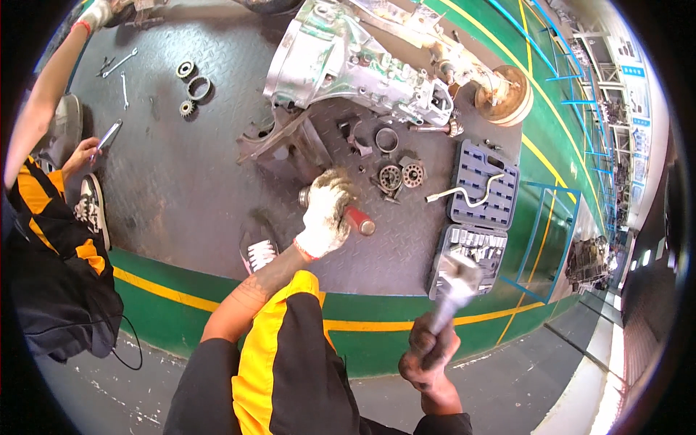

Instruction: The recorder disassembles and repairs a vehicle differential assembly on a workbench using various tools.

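Observation:
My left hand (324, 212), in a dirty white work glove, is closed around a short tool with a red handle and metal ends (359, 220) above the grey tread-plate platform (188, 181). My right hand (428, 355), bare and grimy, grips the shaft of a large metal wrench (455, 284), blurred and raised over the green floor edge. A big aluminium gearbox housing (348, 58) lies on the platform beyond my left hand. Loose gears and bearings (400, 175) lie just right of my left hand.
An open grey socket set case (478, 217) with a bent crank handle (467, 192) lies at the right. Rings and gears (192, 87) and spanners (119, 69) lie far left. Another person (43, 181) in black and yellow crouches at the left holding a tool. My shoe (257, 243) rests on the platform.

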Tool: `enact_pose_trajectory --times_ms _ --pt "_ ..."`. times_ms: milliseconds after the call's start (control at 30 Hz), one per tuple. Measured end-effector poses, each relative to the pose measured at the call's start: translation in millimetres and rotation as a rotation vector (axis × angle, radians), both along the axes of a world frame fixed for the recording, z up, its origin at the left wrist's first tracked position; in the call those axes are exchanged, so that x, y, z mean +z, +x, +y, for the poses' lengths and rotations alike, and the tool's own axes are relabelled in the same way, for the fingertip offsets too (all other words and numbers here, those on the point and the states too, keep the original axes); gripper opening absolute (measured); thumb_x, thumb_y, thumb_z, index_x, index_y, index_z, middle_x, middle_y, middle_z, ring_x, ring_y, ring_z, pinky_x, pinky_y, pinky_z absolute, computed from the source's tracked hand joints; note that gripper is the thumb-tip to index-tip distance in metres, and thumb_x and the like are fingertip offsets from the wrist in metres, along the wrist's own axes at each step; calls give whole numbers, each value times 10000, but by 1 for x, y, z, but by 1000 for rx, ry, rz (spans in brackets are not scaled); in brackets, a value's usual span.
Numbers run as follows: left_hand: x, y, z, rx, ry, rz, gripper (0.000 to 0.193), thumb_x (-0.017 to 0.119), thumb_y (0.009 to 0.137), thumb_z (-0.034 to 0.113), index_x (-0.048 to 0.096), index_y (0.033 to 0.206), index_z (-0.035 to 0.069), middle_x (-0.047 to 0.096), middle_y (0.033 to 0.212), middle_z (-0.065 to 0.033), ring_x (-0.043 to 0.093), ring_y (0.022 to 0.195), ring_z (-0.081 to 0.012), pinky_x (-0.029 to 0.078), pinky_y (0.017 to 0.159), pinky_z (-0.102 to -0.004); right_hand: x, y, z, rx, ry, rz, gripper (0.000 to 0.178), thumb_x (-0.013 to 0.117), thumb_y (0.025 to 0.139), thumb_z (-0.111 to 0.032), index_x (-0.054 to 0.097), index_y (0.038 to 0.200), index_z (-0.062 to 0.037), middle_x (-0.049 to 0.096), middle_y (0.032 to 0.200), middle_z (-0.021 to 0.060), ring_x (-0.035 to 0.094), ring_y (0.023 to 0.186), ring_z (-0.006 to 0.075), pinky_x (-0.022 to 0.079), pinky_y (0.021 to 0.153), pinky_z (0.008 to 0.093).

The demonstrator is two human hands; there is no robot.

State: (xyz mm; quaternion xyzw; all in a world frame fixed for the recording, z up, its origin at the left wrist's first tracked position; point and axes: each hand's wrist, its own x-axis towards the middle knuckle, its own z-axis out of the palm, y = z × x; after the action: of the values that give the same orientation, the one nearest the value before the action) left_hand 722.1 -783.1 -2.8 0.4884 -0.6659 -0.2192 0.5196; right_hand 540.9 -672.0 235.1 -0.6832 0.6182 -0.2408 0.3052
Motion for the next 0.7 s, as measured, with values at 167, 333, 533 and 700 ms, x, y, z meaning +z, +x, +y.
enact_pose_trajectory --times_ms 167,333,533,700 --pt "1 -3 4 64 -23 21 243 664 751 112 635 988 70 640 1081 -127 577 1122 -374 409 1023 -501 -11 12 -12 133 150 206 100 592 842 -16 501 884 -13 525 599 173 569 491 357 434 478 472" --pt "2 0 7 95 -101 70 227 654 731 84 629 955 62 649 1045 -122 590 1104 -370 425 1000 -512 3 17 -1 -196 70 -112 322 476 1034 -253 446 792 -43 393 601 -22 356 519 53 254 460 260" --pt "4 -3 1 88 -66 55 256 657 691 70 623 945 59 649 1029 -118 599 1079 -374 434 989 -504 -25 9 -12 217 -29 265 279 480 1028 -267 466 845 -58 437 627 5 364 454 118 254 450 278" --pt "-2 0 1 72 -61 7 291 690 692 104 632 974 58 651 1016 -119 594 1083 -377 432 982 -501 -8 7 4 -138 2 -92 155 465 1011 -137 489 900 -32 473 687 -8 374 557 77 291 470 268"
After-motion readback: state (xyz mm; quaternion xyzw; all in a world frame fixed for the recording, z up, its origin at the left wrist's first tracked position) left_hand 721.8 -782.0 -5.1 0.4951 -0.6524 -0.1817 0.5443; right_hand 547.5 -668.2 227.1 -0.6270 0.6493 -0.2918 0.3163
